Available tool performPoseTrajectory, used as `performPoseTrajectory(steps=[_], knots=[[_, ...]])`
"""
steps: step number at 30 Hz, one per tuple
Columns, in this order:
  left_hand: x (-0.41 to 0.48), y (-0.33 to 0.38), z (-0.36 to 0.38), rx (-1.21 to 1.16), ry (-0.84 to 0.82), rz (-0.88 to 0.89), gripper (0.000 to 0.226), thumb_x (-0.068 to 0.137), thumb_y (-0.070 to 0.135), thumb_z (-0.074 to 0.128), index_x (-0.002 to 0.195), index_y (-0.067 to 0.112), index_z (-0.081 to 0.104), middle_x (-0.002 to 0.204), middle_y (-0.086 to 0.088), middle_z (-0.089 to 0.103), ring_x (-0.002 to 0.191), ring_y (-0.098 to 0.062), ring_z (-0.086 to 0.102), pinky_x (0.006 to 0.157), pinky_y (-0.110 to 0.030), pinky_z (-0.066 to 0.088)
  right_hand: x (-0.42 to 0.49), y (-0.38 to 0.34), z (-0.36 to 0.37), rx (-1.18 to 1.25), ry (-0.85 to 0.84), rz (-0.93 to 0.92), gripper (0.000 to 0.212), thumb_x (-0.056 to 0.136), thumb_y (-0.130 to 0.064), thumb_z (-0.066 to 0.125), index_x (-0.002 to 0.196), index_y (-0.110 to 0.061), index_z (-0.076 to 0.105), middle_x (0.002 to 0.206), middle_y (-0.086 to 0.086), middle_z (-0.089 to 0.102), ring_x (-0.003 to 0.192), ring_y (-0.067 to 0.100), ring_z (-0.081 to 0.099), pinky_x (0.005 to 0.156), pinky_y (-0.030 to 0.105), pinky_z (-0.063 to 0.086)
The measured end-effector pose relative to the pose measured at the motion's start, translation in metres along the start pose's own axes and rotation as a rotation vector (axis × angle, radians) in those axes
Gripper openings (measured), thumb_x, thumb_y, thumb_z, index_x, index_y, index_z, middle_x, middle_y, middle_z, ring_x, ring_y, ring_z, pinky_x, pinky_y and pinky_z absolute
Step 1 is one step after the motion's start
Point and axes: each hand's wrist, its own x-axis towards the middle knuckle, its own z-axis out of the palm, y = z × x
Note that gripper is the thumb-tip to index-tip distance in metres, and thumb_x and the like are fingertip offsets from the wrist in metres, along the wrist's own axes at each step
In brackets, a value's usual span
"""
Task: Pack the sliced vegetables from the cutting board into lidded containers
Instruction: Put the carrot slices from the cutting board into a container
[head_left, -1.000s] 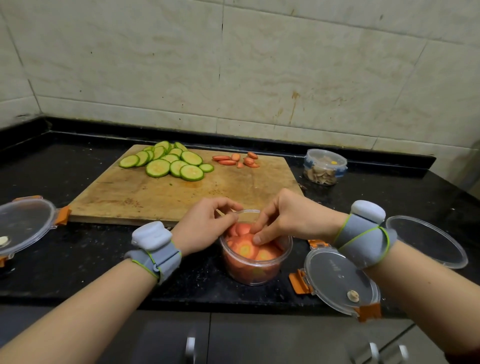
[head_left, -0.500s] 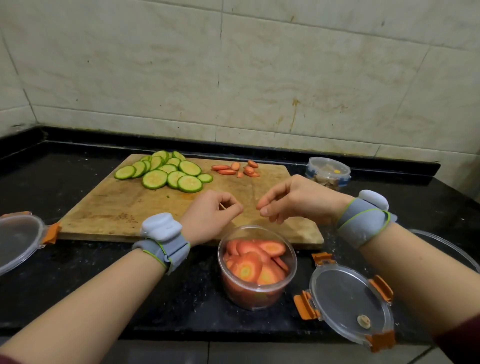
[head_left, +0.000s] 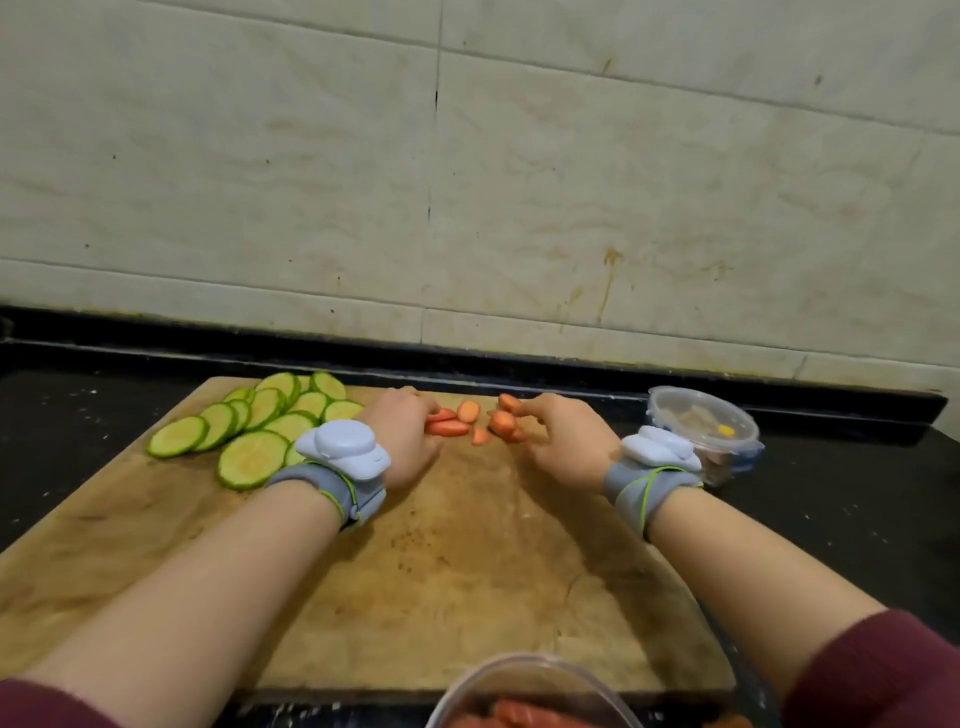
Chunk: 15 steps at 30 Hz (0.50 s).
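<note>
Black stone countertop (head_left: 857, 519) against a pale tiled wall (head_left: 467, 208).
- Wooden cutting board (head_left: 457, 571): far edge close to the raised black back ledge. Its broad middle lies bare between the forearms.
- Zucchini slices (head_left: 249, 457): overlapping, far left of the board.
- Carrot slices (head_left: 467, 411): small cluster near the far edge.
- Left hand (head_left: 405, 441): fingers curled against the cluster's left side; pinch cannot be told.
- Right hand (head_left: 566, 447): fingers curled onto its right side; likewise unclear.
- Open container (head_left: 519, 670): at the near edge, holding carrot, cut by the frame.
- Lidded tub (head_left: 701, 415): beside the far right corner.
</note>
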Motion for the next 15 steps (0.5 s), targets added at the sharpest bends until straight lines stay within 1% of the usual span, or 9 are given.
performPoseTrajectory(steps=[2,4,5,7,9,11,12,14,15], knots=[[0.018,-0.003,0.007,0.009,-0.044,0.002,0.044,0.087,0.037,0.06,0.127,0.018,0.055,0.125,-0.01,0.055,0.117,-0.028,0.051,0.094,-0.031,0.038,0.016,-0.003,0.004,-0.052,0.023,-0.037,0.028,0.09,-0.026,0.055,0.116,-0.022,0.064,0.12,0.003,0.065,0.114,0.027,0.057,0.086,0.03,0.043],[0.033,-0.007,0.015,0.012,-0.061,-0.004,0.045,0.086,0.043,0.061,0.123,0.017,0.057,0.121,-0.011,0.056,0.113,-0.029,0.053,0.089,-0.03,0.039,0.029,-0.003,0.009,-0.135,-0.012,-0.073,0.027,0.091,-0.029,0.056,0.115,-0.019,0.063,0.119,0.002,0.064,0.114,0.025,0.055,0.069,0.023,0.03],[0.04,-0.01,0.019,0.01,-0.061,-0.009,0.046,0.086,0.045,0.061,0.122,0.017,0.057,0.12,-0.011,0.056,0.111,-0.028,0.053,0.088,-0.029,0.039,0.037,-0.002,0.013,-0.152,-0.025,-0.085,0.028,0.09,-0.033,0.058,0.113,-0.019,0.064,0.117,0.002,0.064,0.112,0.025,0.056,0.066,0.021,0.025],[0.046,-0.013,0.02,0.008,-0.05,-0.011,0.048,0.084,0.048,0.062,0.122,0.018,0.057,0.118,-0.009,0.057,0.111,-0.027,0.053,0.087,-0.03,0.039,0.045,0.001,0.017,-0.092,-0.029,-0.077,0.027,0.087,-0.038,0.063,0.107,-0.02,0.065,0.109,0.0,0.066,0.106,0.022,0.059,0.068,0.022,0.03],[0.052,-0.017,0.021,0.018,-0.038,-0.009,0.047,0.084,0.049,0.062,0.12,0.019,0.058,0.116,-0.006,0.061,0.109,-0.025,0.055,0.085,-0.03,0.041,0.051,0.003,0.017,-0.011,-0.017,-0.033,0.026,0.084,-0.039,0.068,0.103,-0.022,0.067,0.103,-0.004,0.068,0.1,0.016,0.061,0.063,0.023,0.033],[0.055,-0.016,0.019,0.098,-0.04,0.02,0.042,0.088,0.049,0.056,0.116,0.018,0.059,0.113,-0.006,0.064,0.106,-0.027,0.057,0.082,-0.032,0.042,0.05,0.004,0.015,0.012,0.012,0.004,0.028,0.082,-0.039,0.069,0.105,-0.023,0.068,0.104,-0.006,0.069,0.1,0.013,0.06,0.057,0.022,0.031],[0.056,-0.014,0.019,0.162,-0.042,0.04,0.04,0.091,0.048,0.051,0.113,0.015,0.058,0.113,-0.007,0.064,0.105,-0.028,0.058,0.08,-0.033,0.042,0.051,0.003,0.014,-0.005,0.016,0.003,0.029,0.084,-0.039,0.068,0.108,-0.024,0.068,0.106,-0.005,0.069,0.101,0.014,0.06,0.057,0.022,0.03],[0.058,-0.008,0.02,0.279,-0.038,0.066,0.034,0.098,0.038,0.04,0.11,0.01,0.056,0.115,-0.012,0.062,0.106,-0.033,0.058,0.076,-0.035,0.041,0.05,0.0,0.013,-0.068,0.009,-0.014,0.027,0.087,-0.036,0.063,0.11,-0.022,0.068,0.108,-0.003,0.068,0.103,0.016,0.059,0.06,0.022,0.03],[0.058,-0.005,0.02,0.319,-0.041,0.064,0.03,0.099,0.03,0.037,0.112,0.008,0.055,0.116,-0.013,0.061,0.106,-0.035,0.058,0.073,-0.035,0.039,0.049,-0.003,0.013,-0.09,0.002,-0.02,0.025,0.087,-0.033,0.062,0.107,-0.021,0.068,0.106,-0.003,0.068,0.102,0.018,0.059,0.057,0.022,0.029]])
